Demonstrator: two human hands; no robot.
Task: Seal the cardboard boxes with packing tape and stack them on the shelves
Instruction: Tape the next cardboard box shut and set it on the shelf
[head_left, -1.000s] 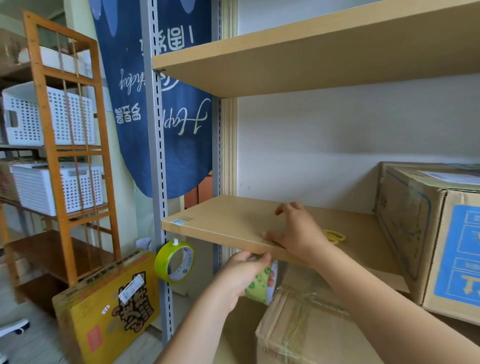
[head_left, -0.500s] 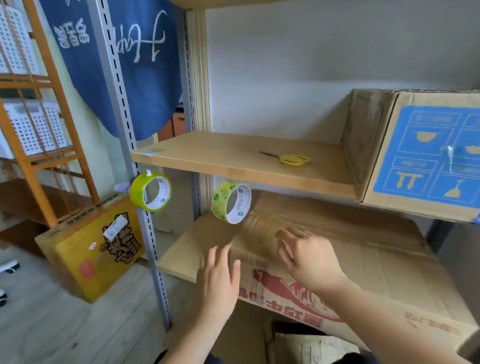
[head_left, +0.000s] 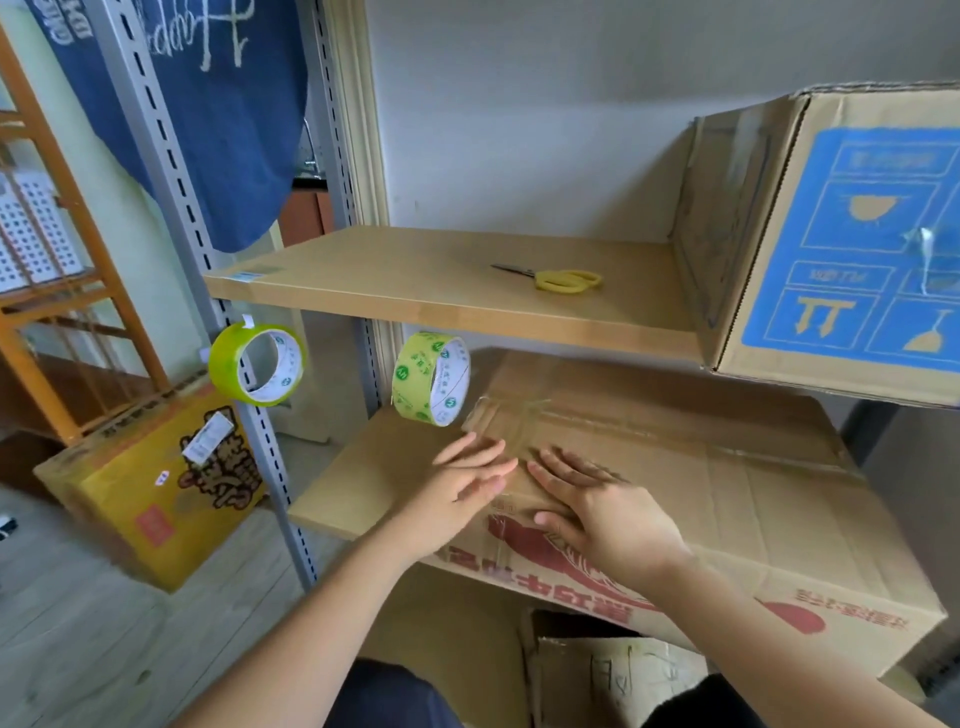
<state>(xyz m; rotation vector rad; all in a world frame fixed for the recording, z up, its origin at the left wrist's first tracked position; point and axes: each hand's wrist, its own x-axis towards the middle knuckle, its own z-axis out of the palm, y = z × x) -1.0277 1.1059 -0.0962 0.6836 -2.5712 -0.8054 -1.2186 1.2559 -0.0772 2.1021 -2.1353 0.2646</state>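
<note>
Cardboard box (head_left: 675, 499) lies on the lower shelf (head_left: 358, 483) directly under both hands. Left hand (head_left: 457, 493) and right hand (head_left: 597, 504) are flat, fingers straight, pressing the taped seam near the box's left end; neither grips anything. Tape roll (head_left: 431, 378) hangs just above and beyond the left hand, apparently from tape stuck there. Risk: uneven pressing could leave wrinkles or lifted edges; a stray sweep may knock the roll loose.

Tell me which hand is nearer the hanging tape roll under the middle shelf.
Left. The left hand lies just below the tape roll; the right hand lies farther right on the cardboard box.
</note>
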